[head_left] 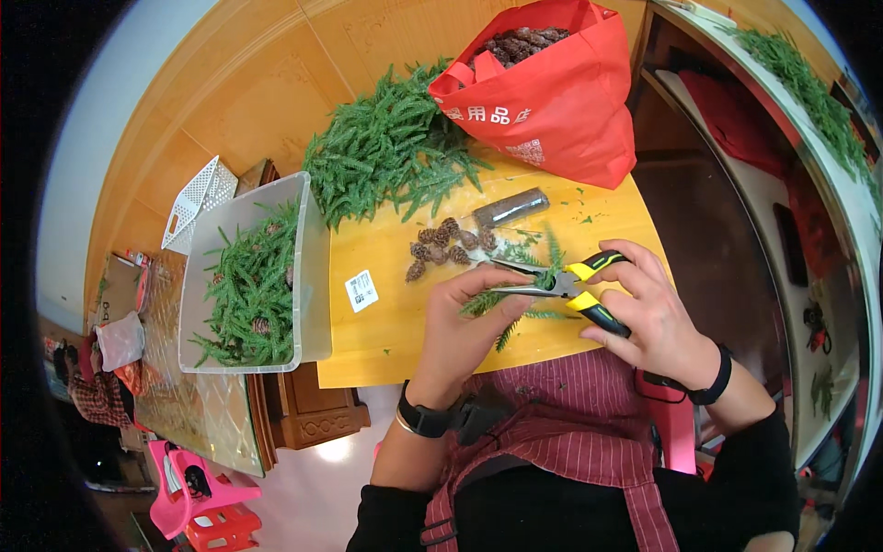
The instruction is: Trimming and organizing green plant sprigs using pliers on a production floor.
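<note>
My right hand (pixel 655 313) grips yellow-and-black long-nose pliers (pixel 561 283), jaws pointing left and slightly apart. Pinched in my left hand (pixel 469 317) is a small green fir sprig (pixel 486 302), right at the plier jaws. More green sprig pieces (pixel 538 253) lie under the pliers on the yellow wooden table (pixel 386 331). A handful of small brown pine cones (pixel 441 244) sits just beyond my left hand, beside a dark cylindrical roll (pixel 510 208).
A heap of fir branches (pixel 386 152) lies at the table's far side. Beside it stands a red bag (pixel 552 92) full of pine cones. A clear plastic bin (pixel 253 276) with sprigs stands left. A white basket (pixel 198 198) leans behind it. Another person (pixel 92 386) sits far left.
</note>
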`<state>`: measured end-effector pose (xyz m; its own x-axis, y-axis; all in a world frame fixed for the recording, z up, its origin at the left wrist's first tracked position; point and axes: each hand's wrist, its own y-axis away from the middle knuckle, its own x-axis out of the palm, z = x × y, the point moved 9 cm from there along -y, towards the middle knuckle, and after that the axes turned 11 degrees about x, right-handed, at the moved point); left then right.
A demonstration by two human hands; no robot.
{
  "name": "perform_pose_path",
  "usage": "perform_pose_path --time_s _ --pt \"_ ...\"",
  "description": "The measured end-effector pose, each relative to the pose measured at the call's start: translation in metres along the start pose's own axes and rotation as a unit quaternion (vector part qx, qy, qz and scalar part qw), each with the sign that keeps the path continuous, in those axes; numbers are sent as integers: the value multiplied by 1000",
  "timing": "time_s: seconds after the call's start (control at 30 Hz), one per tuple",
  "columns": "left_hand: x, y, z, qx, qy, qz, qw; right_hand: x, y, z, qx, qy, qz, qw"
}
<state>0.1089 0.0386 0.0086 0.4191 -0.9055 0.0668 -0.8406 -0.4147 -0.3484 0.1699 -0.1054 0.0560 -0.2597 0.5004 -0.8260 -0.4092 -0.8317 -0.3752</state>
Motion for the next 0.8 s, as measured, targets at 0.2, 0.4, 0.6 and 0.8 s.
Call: perform_pose_path --time_s 0.2,0.4,0.6,0.8 --pt "1 3 12 -54 56 3 997 0 4 -1 -3 34 -36 999" --pt "0 7 20 -77 68 -9 995 -2 4 -4 -10 21 -43 999" --pt "-4 11 31 -115 60 -34 991 15 5 -14 1 15 22 1000" --pt "-7 13 55 -175 86 -33 980 30 -1 -24 6 -101 44 994"
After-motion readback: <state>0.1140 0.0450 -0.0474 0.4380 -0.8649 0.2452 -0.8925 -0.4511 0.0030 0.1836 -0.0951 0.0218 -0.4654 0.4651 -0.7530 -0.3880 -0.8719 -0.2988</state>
